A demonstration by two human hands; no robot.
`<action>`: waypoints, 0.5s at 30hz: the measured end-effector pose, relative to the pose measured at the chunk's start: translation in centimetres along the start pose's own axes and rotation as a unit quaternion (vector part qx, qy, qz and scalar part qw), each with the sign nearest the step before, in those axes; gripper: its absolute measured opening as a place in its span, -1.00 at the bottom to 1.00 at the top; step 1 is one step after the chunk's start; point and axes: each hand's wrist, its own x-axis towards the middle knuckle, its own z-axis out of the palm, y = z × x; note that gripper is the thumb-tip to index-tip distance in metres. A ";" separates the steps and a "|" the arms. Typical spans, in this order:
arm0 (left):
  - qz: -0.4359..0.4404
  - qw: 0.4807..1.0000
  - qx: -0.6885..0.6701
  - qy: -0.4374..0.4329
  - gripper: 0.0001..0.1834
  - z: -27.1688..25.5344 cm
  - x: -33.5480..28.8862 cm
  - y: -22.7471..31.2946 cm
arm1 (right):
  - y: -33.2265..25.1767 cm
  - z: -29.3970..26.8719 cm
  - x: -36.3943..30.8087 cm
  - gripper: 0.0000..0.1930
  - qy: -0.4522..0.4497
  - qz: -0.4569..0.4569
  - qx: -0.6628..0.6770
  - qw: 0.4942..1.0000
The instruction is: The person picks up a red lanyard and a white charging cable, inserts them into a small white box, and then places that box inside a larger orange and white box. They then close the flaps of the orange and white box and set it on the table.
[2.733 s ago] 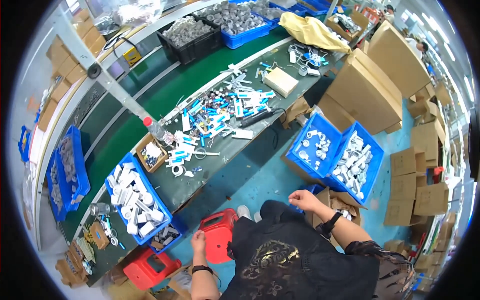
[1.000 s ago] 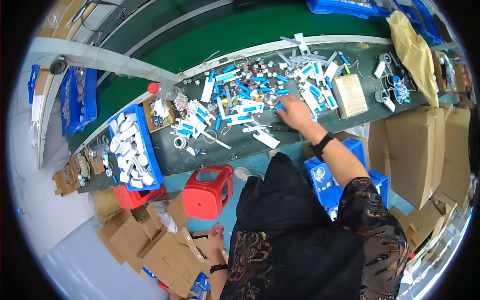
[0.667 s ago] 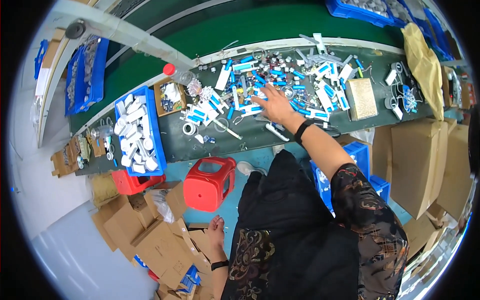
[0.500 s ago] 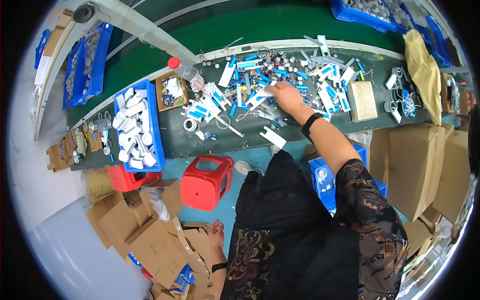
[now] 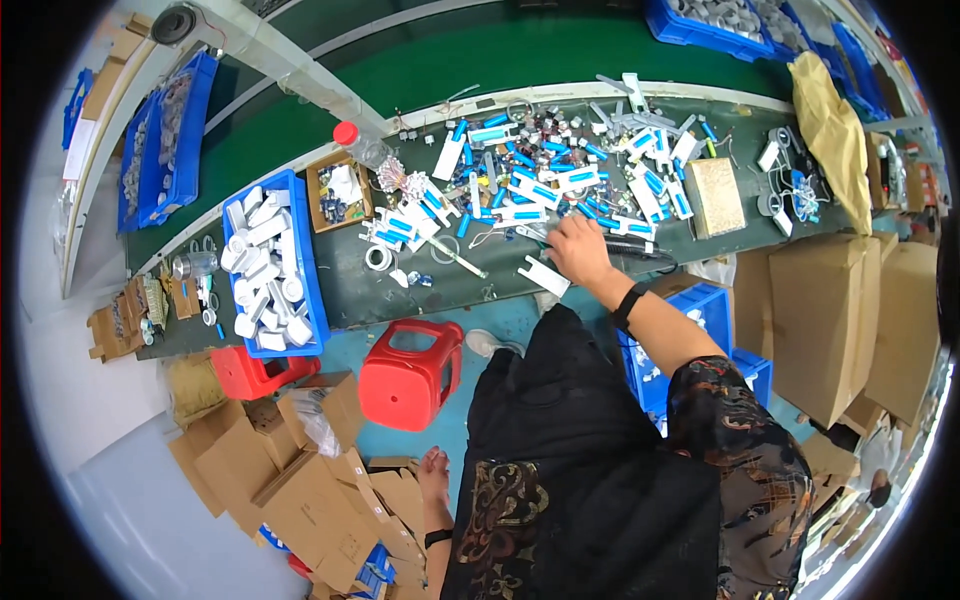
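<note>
My right hand (image 5: 578,250) is at the near side of a pile of parts on the dark green bench, fingers bent downward and bunched together. Whatever lies under its fingertips is hidden. Just past the fingers lie white holders with blue cylindrical cells (image 5: 535,190), and a dark, slim object (image 5: 640,248) lies to the hand's right. A bare white plastic piece (image 5: 543,275) sits close to the hand at the bench's front edge. My left hand (image 5: 433,475) hangs low beside my leg, away from the bench, its fingers loosely extended and nothing visible in it.
A blue bin (image 5: 312,265) of white housings stands on the left, beside a small carton (image 5: 318,190) and a red-capped bottle (image 5: 365,148). A tan block (image 5: 716,198) lies right of the pile. Below are red stools (image 5: 405,385), cardboard boxes (image 5: 820,320) and blue crates (image 5: 710,310).
My right hand has left a white piece in the middle of the pile and come back toward the bench's near edge. My left hand still hangs low.
</note>
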 end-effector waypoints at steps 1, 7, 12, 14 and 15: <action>0.006 1.000 0.009 0.002 -0.51 -0.2 0.5 0.3 | -0.2 0.3 -0.3 -0.83 -0.022 -0.008 -0.009 1.000; 0.051 0.998 0.005 -0.021 -0.56 -0.9 2.2 3.9 | -0.1 2.8 -0.6 -0.75 -0.031 0.061 -0.061 0.996; 0.097 0.989 0.061 -0.089 -0.58 -3.3 6.4 4.9 | -1.3 3.3 -0.9 -0.86 -0.016 0.103 -0.063 0.993; 0.096 0.983 0.051 -0.151 -0.58 -6.0 10.1 3.7 | -2.8 4.7 -0.6 -0.87 -0.011 0.147 -0.078 0.986; 0.111 0.979 0.067 -0.158 -0.58 -7.1 11.2 4.5 | -3.1 5.1 -0.6 -0.87 0.004 0.164 -0.077 0.983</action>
